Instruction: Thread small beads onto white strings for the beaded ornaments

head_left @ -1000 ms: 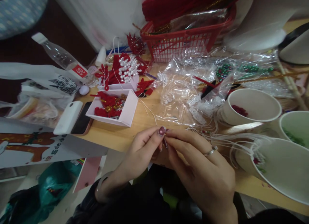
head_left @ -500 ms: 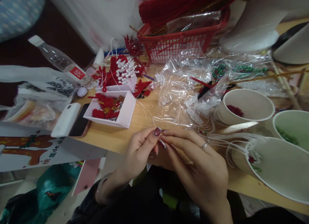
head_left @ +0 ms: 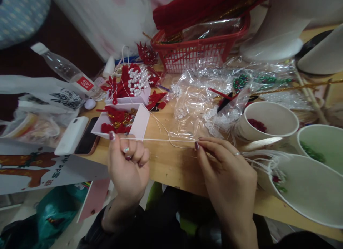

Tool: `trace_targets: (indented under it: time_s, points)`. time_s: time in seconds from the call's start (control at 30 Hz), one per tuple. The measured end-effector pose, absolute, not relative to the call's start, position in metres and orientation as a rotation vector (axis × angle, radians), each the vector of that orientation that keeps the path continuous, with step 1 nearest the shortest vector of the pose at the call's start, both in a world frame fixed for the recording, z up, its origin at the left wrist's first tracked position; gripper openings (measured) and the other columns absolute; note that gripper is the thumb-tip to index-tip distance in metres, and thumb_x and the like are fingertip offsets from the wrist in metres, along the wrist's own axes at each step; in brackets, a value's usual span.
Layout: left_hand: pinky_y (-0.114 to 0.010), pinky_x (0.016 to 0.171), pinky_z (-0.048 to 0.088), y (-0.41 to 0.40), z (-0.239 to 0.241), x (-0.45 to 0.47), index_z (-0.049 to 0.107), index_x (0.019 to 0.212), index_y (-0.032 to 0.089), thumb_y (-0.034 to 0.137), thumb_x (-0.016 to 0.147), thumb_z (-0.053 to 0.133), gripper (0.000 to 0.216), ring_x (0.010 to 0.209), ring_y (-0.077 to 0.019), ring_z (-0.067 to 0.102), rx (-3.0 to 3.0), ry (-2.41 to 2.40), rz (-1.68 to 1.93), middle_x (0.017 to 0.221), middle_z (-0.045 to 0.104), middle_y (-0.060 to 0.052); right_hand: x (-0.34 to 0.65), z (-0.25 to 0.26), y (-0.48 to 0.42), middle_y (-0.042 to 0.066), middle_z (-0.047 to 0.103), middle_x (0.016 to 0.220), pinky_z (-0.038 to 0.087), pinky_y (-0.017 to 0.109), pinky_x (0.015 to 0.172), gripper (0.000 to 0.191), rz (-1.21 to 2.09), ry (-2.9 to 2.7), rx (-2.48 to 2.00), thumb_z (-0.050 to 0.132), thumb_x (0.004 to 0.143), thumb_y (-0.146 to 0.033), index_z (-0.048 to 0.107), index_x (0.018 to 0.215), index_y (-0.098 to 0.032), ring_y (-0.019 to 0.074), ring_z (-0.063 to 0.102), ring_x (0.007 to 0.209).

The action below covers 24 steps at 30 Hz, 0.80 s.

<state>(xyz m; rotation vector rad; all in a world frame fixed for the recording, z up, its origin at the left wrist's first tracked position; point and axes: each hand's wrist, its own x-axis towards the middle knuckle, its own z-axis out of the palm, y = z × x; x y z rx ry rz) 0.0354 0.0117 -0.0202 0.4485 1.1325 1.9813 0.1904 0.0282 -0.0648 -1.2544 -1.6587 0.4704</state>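
A thin white string (head_left: 163, 140) runs taut and nearly level between my two hands, just above the wooden table. My left hand (head_left: 128, 163) is curled with its palm side up, closed around one end of the string near the thumb and forefinger. Thumb and forefinger of my right hand (head_left: 227, 174) pinch the other end. A loose loop of the string droops onto the table beside the right fingertips. Just behind my left hand stands a small pink box (head_left: 142, 125) holding red fuzzy pieces (head_left: 114, 128) and gold bits.
Right of my right hand are paper cups: one with red beads (head_left: 256, 125), one with green beads (head_left: 312, 152), and a nearer cup (head_left: 308, 191) with strings over its rim. Clear plastic bags (head_left: 193, 106), a red basket (head_left: 193, 55), a bottle (head_left: 66, 70) and phones (head_left: 87, 138) lie around.
My hands were together at the middle with fingertips touching. The left hand has moved left and turned palm up, and the string is now stretched between them.
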Motion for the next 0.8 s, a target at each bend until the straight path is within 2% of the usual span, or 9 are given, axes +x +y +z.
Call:
trace_targets:
  time_s: [0.07,0.13,0.23,0.3,0.37,0.47,0.67,0.8]
  points:
    - [-0.018,0.036,0.019,0.012,-0.018,0.033,0.037,0.054,0.018,0.029,0.105,0.036,0.052,0.044,-0.009,0.008,0.431,1.145,2.039,0.052,0.016,0.008,0.191,-0.065,0.028,0.008,0.076,0.099,0.061,0.036,0.082,0.012,0.425,-1.624,-1.321,0.062,0.092,-0.015,0.073,0.094,-0.017,0.0202,0.073,0.089]
    - [-0.018,0.035,0.018,0.011,-0.02,0.033,0.039,0.053,0.018,0.029,0.102,0.044,0.05,0.043,-0.0084,0.008,0.478,1.134,2.019,0.051,0.017,0.008,0.19,-0.063,0.026,0.009,0.076,0.102,0.06,0.034,0.086,0.014,0.379,-1.599,-1.322,0.062,0.092,-0.015,0.074,0.099,-0.014,0.0197,0.072,0.093]
    - [-0.019,0.035,0.016,0.007,-0.028,0.037,0.042,0.051,0.018,0.039,0.091,0.064,0.05,0.04,-0.0061,0.01,0.6,1.119,1.773,0.047,0.023,0.008,0.187,-0.057,0.02,0.01,0.074,0.108,0.057,0.029,0.093,0.017,0.399,-1.56,-1.228,0.061,0.092,-0.012,0.072,0.105,-0.012,0.0171,0.07,0.101]
    - [-0.019,0.036,0.017,0.004,-0.035,0.041,0.046,0.051,0.017,0.049,0.085,0.07,0.052,0.038,-0.0055,0.018,0.705,1.137,1.527,0.045,0.031,0.007,0.184,-0.051,0.016,0.01,0.073,0.11,0.055,0.025,0.097,0.019,0.513,-1.566,-1.12,0.061,0.091,-0.011,0.072,0.107,-0.011,0.0152,0.069,0.105]
    - [-0.02,0.039,0.021,0.0,-0.041,0.043,0.05,0.053,0.017,0.055,0.083,0.07,0.053,0.04,-0.0065,0.029,0.797,1.182,1.366,0.047,0.038,0.005,0.18,-0.047,0.011,0.009,0.072,0.111,0.054,0.022,0.096,0.019,0.688,-1.588,-1.002,0.061,0.091,-0.012,0.072,0.106,-0.012,0.0134,0.068,0.106]
    - [-0.021,0.043,0.027,-0.004,-0.048,0.042,0.054,0.057,0.017,0.056,0.085,0.067,0.05,0.046,-0.008,0.036,0.876,1.268,1.319,0.052,0.043,0.004,0.172,-0.046,0.005,0.008,0.074,0.107,0.054,0.017,0.092,0.018,0.85,-1.57,-0.899,0.061,0.091,-0.011,0.073,0.103,-0.011,0.0111,0.069,0.102]
    - [-0.022,0.049,0.032,-0.004,-0.049,0.04,0.051,0.055,0.017,0.055,0.089,0.063,0.052,0.05,-0.0093,0.04,0.988,1.306,1.363,0.053,0.044,0.003,0.161,-0.052,0.0,0.009,0.076,0.103,0.053,0.017,0.092,0.017,0.727,-1.524,-0.918,0.06,0.089,-0.003,0.073,0.099,-0.009,0.0099,0.07,0.099]
    - [-0.022,0.046,0.027,-0.001,-0.047,0.042,0.046,0.054,0.018,0.058,0.084,0.067,0.055,0.048,-0.0085,0.033,0.84,1.313,1.366,0.052,0.037,0.005,0.16,-0.054,0.0,0.01,0.076,0.101,0.053,0.019,0.093,0.016,0.643,-1.532,-0.906,0.061,0.088,-0.002,0.073,0.097,-0.008,0.0112,0.07,0.098]
